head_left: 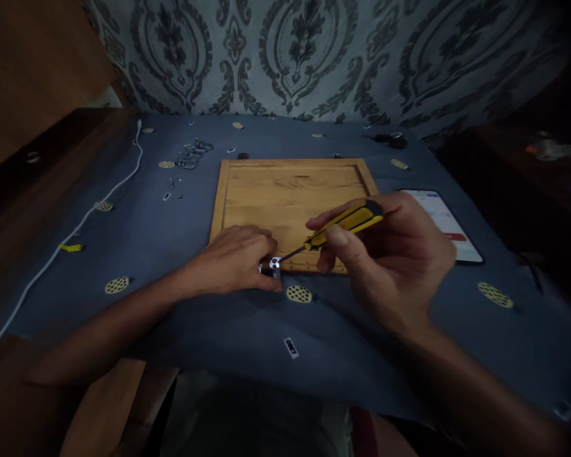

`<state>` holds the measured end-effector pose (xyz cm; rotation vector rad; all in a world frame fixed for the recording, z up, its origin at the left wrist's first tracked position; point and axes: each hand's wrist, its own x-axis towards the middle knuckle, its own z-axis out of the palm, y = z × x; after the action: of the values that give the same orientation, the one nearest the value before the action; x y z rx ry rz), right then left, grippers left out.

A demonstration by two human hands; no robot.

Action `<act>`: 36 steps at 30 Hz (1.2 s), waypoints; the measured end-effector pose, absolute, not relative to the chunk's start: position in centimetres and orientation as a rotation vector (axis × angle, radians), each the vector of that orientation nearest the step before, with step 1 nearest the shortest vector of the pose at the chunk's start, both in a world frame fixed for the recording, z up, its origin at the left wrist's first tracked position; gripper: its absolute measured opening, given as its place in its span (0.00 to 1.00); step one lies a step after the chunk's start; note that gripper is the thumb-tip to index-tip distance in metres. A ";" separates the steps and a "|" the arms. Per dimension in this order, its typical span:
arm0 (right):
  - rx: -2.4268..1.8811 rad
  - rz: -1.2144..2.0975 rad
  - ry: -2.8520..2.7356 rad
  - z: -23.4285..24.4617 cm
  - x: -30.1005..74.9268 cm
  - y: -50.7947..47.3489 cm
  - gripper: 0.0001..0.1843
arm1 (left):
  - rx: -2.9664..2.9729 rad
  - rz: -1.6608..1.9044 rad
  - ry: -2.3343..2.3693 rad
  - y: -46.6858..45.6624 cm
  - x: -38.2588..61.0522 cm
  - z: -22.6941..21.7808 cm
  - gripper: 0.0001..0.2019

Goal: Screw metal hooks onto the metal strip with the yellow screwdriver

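Note:
A yellow-and-black screwdriver is held in my right hand, fingers closed around its handle. Its thin shaft slants down to the left, and the tip meets a small shiny metal fitting. That fitting sits at the near edge of a wooden panel with a raised rim. My left hand lies over the panel's near left corner, thumb and fingers closed about the fitting. Part of the fitting is hidden by those fingers. Several small dark holes or marks run along the near rim to the right.
Several metal pieces lie at the back left, with tiny screws nearby. A phone with a lit screen rests right of the panel. Dark scissors lie at the back right. A white cable crosses the blue patterned tablecloth.

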<state>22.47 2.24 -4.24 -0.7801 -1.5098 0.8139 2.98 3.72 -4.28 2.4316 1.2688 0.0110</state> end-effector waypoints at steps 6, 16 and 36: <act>-0.818 0.867 -1.450 -4.3 22.4 3.1 0.14 | 2.419 0.007 1.273 3.7 2.9 -4.4 0.20; -0.881 0.776 -1.543 -2.2 21.7 3.1 0.08 | 2.432 0.010 1.263 3.8 2.9 -4.4 0.20; -0.927 0.681 -1.668 -5.8 21.9 2.5 0.14 | 2.424 -0.005 1.301 3.7 3.1 -4.5 0.22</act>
<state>21.90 2.54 -5.84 -0.9268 -1.6685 0.6814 3.06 3.65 -4.53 2.4238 1.3010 -0.0055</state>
